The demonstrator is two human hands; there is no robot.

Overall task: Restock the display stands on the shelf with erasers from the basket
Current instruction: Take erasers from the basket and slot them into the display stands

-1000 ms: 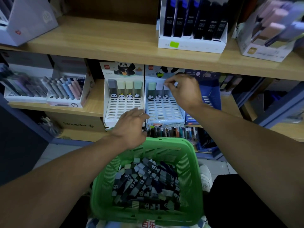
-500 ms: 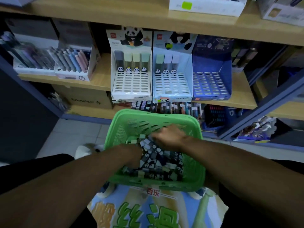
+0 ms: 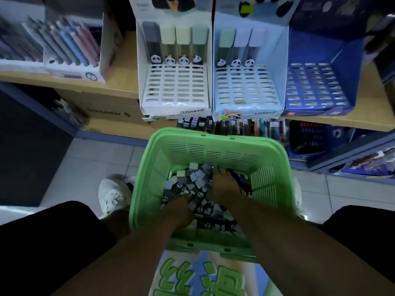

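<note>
Green plastic basket (image 3: 213,146) is seen below the shelf (image 3: 119,82), half filled with panda-print erasers (image 3: 198,178). Both hands are sunk into the pile: left hand (image 3: 178,210) toward the basket's near left, right hand (image 3: 224,186) just beyond it at centre. Fingers are buried among erasers; grip cannot be told for either. Above the basket, a white display stand (image 3: 175,86) and a pale blue display stand (image 3: 248,86) are set side by side, upper rows filled.
</note>
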